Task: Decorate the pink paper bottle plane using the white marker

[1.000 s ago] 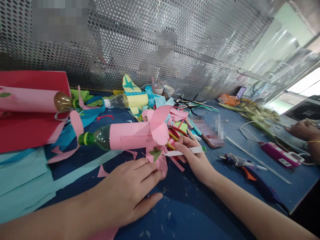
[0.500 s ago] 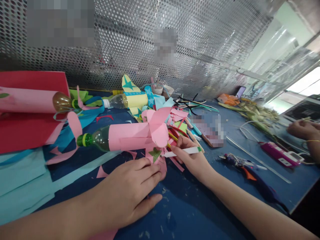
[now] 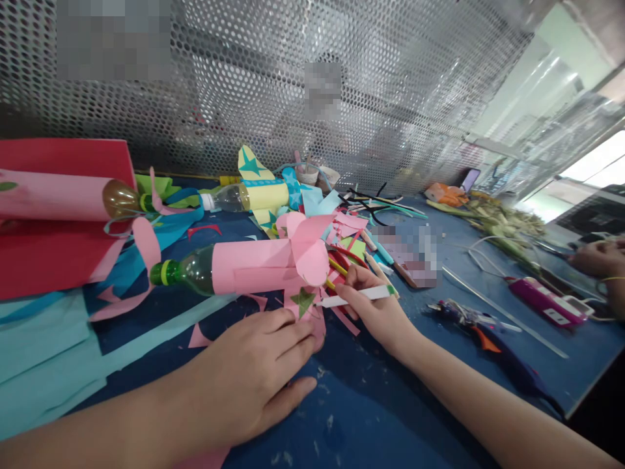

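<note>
My left hand (image 3: 249, 371) lies flat with fingers stretched out, pressing a pink paper piece (image 3: 312, 311) onto the blue table (image 3: 371, 404). A small green star (image 3: 303, 300) sits on that pink paper. My right hand (image 3: 374, 306) is closed round a white pen with a green end (image 3: 359, 296), its tip touching the paper beside the star. Just behind lies a green-capped bottle wrapped in pink paper with pink wings (image 3: 254, 264).
A red sheet and a second pink-wrapped bottle (image 3: 58, 195) lie at the left, a yellow-winged bottle plane (image 3: 258, 192) behind. Paper scraps, sticks and teal strips (image 3: 43, 339) litter the table. A pink tool (image 3: 547, 303) and another person's hand (image 3: 598, 257) are at the right. Perforated metal wall behind.
My right hand with the pen has shifted slightly left toward the green star. The other person's hand at the right edge has moved a little. My left hand stays put.
</note>
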Demonstrator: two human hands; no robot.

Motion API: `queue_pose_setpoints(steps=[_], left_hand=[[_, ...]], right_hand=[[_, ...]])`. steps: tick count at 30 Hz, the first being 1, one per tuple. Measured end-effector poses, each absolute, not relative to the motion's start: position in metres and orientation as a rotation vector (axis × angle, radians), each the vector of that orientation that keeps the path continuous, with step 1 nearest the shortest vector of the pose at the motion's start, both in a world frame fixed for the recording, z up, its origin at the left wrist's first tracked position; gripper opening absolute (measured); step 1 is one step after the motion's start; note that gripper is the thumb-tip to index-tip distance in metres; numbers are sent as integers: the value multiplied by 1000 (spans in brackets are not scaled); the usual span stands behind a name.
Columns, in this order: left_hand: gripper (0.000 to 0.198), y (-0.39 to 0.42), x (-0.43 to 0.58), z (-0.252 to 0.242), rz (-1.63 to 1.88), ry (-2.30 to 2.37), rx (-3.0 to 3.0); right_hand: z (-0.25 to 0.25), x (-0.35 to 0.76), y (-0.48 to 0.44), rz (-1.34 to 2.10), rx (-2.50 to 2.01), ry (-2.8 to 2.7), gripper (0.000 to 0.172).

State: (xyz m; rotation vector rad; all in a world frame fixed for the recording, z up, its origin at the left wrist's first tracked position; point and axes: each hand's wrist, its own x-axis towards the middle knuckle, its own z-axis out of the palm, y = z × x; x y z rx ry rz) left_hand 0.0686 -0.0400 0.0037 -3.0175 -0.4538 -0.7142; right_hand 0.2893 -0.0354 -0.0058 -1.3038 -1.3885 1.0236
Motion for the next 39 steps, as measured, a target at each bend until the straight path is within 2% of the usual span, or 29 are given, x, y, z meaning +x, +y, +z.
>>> queue_pose_setpoints(steps=[7,21,39], left_hand=[[38,-40,69,3,-676,-487,-3061],[41,-40,68,5,-631,-462,-3013],[42,-39,70,4,-663,-456,-2997]], right_hand=[[-5,289,-35,1055,-1301,-1383,39],[-6,288,-36,1098,-1295,-1367,40],[-11,288,-37,1164,-1228,-1385,32]])
